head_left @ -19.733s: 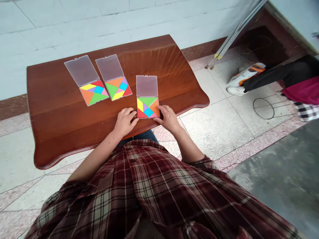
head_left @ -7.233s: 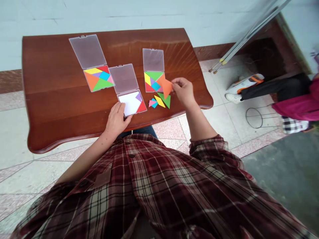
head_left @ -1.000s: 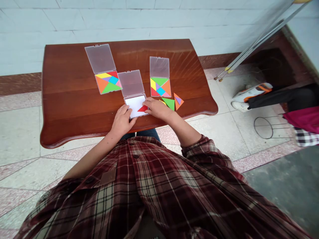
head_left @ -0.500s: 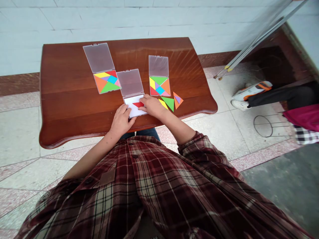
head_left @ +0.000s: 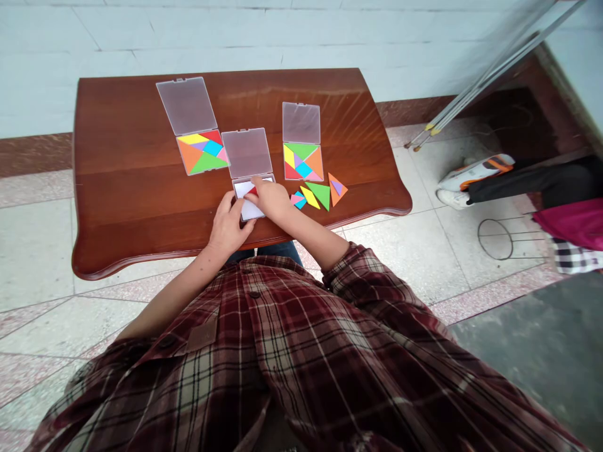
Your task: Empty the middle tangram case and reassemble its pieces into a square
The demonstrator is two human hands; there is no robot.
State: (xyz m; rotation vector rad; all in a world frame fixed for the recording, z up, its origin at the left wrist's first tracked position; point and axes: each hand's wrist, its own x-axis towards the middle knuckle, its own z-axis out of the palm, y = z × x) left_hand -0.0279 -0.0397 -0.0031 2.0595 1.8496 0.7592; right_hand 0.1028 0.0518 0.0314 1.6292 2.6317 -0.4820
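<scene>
My left hand (head_left: 230, 223) grips the near left corner of an open clear plastic tangram case (head_left: 247, 153), thumb along its near edge. A white sheet (head_left: 248, 211) lies in the case's base. My right hand (head_left: 273, 199) reaches over the base, its fingers closed on a red tangram piece (head_left: 252, 191) that they partly cover. Right of this hand, loose pieces lie on the table: a pink piece on a blue one (head_left: 298, 200), a yellow parallelogram (head_left: 309, 196), a green triangle (head_left: 320, 194) and an orange triangle (head_left: 337, 190) with a purple triangle on it.
Two other open cases with filled bases, one at the left (head_left: 202, 152) and one at the right (head_left: 303, 162), lie on the brown wooden table (head_left: 127, 188). Crutches (head_left: 452, 103) lean at the wall. Another person's leg (head_left: 518, 182) shows at the right.
My right hand has shifted left and slightly nearer with the red piece, toward the case's left side. The pink and blue pieces behind it have come into view. My left hand stays at the case.
</scene>
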